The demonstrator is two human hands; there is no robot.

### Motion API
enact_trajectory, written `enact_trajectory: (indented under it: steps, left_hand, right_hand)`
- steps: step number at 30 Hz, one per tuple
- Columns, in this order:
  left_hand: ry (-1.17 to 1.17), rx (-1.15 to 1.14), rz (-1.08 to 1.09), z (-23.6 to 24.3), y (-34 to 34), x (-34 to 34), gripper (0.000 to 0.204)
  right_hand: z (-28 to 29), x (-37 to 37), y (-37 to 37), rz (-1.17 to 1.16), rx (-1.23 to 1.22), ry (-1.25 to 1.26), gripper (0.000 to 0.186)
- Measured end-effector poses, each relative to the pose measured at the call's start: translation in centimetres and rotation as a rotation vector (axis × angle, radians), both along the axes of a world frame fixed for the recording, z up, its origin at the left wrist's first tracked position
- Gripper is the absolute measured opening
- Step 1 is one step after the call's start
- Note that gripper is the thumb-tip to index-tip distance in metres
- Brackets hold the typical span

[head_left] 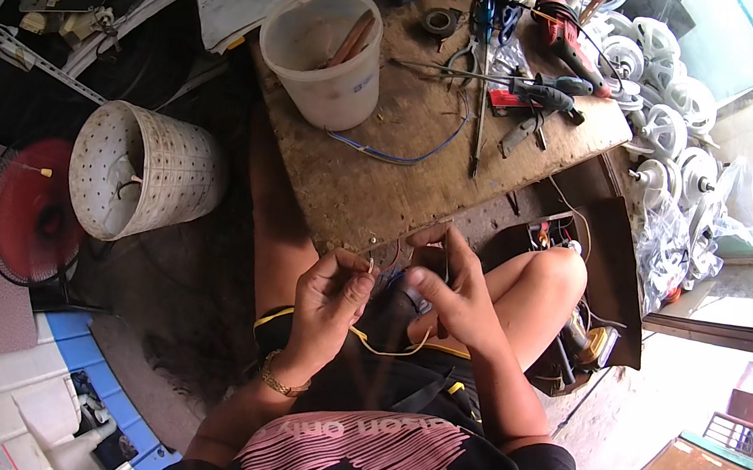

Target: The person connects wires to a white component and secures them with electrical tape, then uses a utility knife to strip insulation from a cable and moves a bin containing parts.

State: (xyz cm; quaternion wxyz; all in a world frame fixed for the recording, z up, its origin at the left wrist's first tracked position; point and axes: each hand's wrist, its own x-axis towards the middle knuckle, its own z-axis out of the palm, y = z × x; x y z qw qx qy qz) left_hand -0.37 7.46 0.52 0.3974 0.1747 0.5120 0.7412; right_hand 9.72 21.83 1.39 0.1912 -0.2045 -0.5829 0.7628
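Note:
My left hand (330, 299) is closed in a pinch, with a small pale tip showing between thumb and forefinger. From beneath that hand a thin yellow wire (384, 349) loops over my lap toward my right hand (461, 295). The right fingers are curled, thumb and forefinger some way apart; what lies in them is mostly hidden. Between the hands, over my lap, a dark object (398, 297) shows only in part. Just beyond them is the front edge of a worn wooden table (363, 197).
On the table stand a translucent bucket (319, 104), a blue wire (410, 159), a roll of tape (440, 23), screwdrivers, pliers and a red power drill (563, 36). A perforated bin (179, 185) and a red fan (33, 210) are at left. An open toolbox (616, 277) sits right of my knee.

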Motion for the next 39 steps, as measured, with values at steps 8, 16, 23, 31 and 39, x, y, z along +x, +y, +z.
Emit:
enact_trajectory:
  steps: [8,16,23,31,39]
  left_hand:
    - [0.089,0.006,-0.064,-0.2,-0.5,-0.5,0.014]
    - [0.284,-0.077,-0.008,0.7,-0.5,-0.6,0.010]
    - [0.189,0.002,0.027,1.2,-0.8,-0.5,0.010]
    - [0.238,0.003,0.044,0.8,-1.0,-0.4,0.009]
    - [0.276,-0.002,0.077,0.8,-0.9,-0.2,0.008]
  right_hand:
    - [2.4,-1.1,0.2,0.186,0.091,-0.051,0.014]
    - [2.0,-0.8,-0.2,0.158,0.588,-0.048,0.033]
    - [2.5,-0.7,-1.6,0.172,0.816,-0.032,0.032]
    - [2.2,-0.8,-2.0,0.180,0.792,-0.029,0.029]
    - [2.0,-0.6,-2.5,0.154,0.799,-0.059,0.027]
